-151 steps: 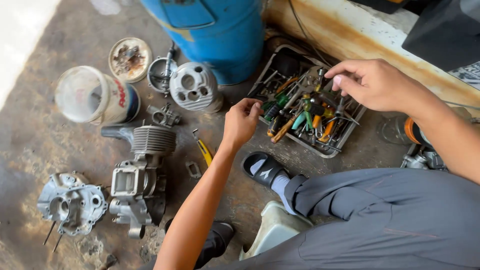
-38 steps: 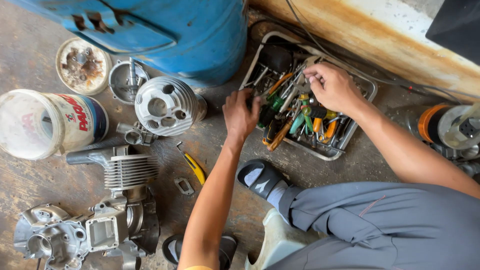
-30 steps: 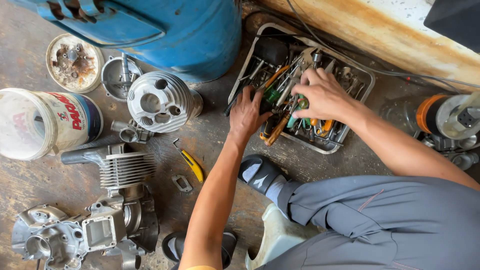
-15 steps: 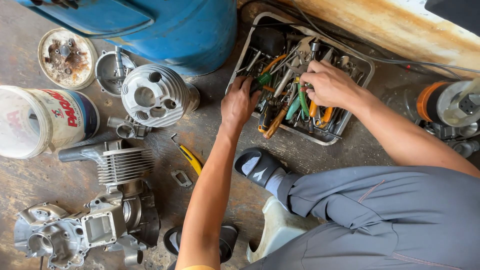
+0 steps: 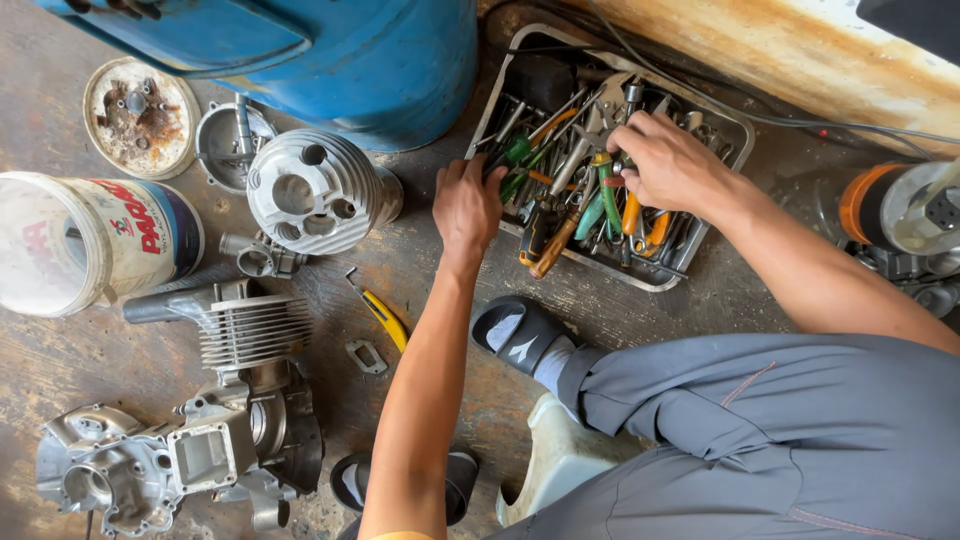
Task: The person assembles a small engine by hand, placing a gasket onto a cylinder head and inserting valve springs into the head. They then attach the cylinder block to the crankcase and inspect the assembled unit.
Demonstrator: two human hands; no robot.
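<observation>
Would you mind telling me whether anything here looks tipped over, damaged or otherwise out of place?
The white bucket lies on its side at the left, mouth open toward the frame edge. The tools in the metal tray are a loose tangle, where the left hand and right hand reach. The wall behind is rust-stained.

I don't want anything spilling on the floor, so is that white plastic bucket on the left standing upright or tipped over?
Tipped over. The white bucket lies on its side on the concrete floor, its open mouth facing left; its contents cannot be seen.
</observation>
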